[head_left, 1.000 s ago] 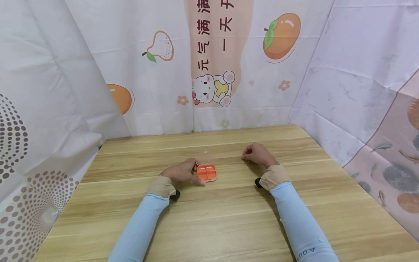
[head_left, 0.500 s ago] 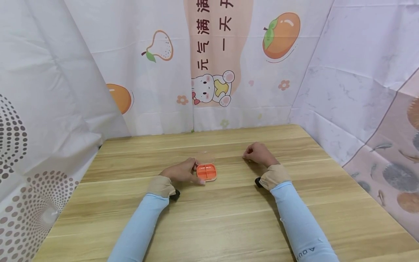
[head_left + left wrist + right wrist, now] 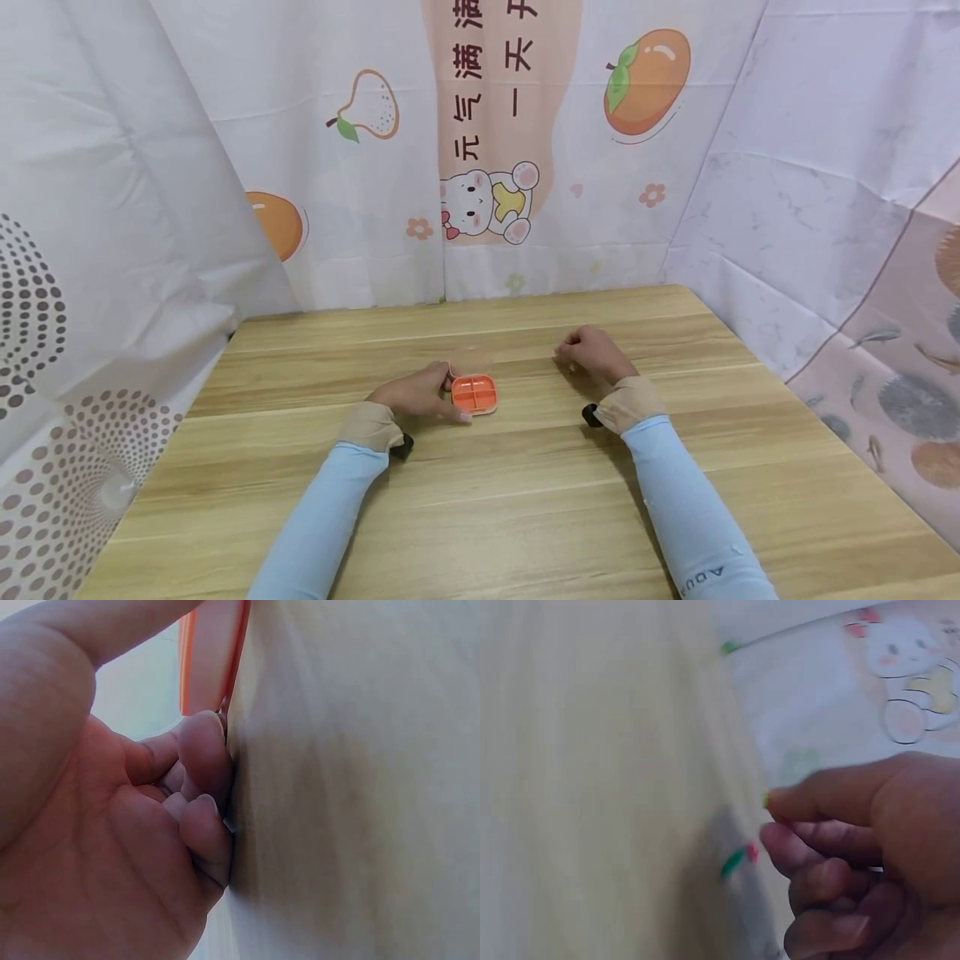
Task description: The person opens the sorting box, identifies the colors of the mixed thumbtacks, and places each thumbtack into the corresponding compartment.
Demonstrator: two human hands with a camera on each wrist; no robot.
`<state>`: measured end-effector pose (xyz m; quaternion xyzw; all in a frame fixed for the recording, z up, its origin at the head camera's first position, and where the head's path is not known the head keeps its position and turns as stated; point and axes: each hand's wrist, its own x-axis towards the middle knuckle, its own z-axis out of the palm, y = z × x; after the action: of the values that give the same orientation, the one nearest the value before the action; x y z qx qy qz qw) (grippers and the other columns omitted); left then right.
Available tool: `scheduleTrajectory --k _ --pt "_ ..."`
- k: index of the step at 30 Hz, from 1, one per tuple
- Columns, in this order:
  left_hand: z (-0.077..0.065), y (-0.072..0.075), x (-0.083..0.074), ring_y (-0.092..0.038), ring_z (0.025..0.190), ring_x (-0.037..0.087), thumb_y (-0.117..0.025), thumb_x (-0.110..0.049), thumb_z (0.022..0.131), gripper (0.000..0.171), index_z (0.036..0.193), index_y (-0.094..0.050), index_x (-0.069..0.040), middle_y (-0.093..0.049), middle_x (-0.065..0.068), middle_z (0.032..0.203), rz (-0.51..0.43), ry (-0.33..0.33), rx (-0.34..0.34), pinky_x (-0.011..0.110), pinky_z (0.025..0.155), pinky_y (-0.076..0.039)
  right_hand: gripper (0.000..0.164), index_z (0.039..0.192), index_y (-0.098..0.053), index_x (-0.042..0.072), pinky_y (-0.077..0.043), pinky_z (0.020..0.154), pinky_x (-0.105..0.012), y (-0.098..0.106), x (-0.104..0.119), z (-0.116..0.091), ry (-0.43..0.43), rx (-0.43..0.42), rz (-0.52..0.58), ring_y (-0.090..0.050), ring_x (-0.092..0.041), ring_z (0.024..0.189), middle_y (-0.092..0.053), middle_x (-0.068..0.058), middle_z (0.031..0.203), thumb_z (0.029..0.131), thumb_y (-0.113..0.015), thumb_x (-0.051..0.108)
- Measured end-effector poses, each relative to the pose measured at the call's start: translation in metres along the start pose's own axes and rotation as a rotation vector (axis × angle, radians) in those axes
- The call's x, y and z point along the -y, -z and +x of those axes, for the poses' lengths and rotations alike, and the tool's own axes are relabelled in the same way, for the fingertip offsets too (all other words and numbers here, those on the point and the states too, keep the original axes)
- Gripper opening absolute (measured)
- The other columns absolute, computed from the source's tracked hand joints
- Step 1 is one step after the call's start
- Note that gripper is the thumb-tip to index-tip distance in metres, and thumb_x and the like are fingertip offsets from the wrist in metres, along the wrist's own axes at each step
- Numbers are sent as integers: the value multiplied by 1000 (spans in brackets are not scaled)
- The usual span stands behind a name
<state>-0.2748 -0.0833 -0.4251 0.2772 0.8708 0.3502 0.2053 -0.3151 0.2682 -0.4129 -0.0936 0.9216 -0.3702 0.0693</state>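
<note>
with four-compartment pill case gripped by left hand, yellow piece pinched by right hand may be dropped if over-squeezed.

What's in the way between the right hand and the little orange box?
Nothing that I can see. Between the right hand and the orange box, the head view shows only tabletop. The left hand is on the box's other side, and the open clear lid is at its far edge.
</note>
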Motion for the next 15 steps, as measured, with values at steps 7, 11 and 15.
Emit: scheduleTrajectory --k 7,11,15 --pt "2 1 -2 -48 100 18 -83 -41 75 69 122 -46 -8 -51 4 112 12 0 1 30 85 -41 24 98 -58 -4 -25 48 -19 10 -4 3 -84 249 1107 -26 -6 56 -54 -6 79 105 -45 15" --pt "0 0 -3 -49 99 20 -83 -40 74 70 122 -46 -7 -52 5 112 -5 10 2 31 85 -41 30 99 -50 5 -19 54 -17 15 -11 3 -126 615 1629 -17 -5 64 -45 0 88 110 -27 19" --pt "0 0 -3 -49 98 20 -83 -40 74 69 122 -46 -6 -53 5 111 -10 6 2 31 85 -42 33 101 -48 7 -16 54 -17 16 -17 5 -144 794 1803 -15 -4 65 -34 5 88 110 -22 25"
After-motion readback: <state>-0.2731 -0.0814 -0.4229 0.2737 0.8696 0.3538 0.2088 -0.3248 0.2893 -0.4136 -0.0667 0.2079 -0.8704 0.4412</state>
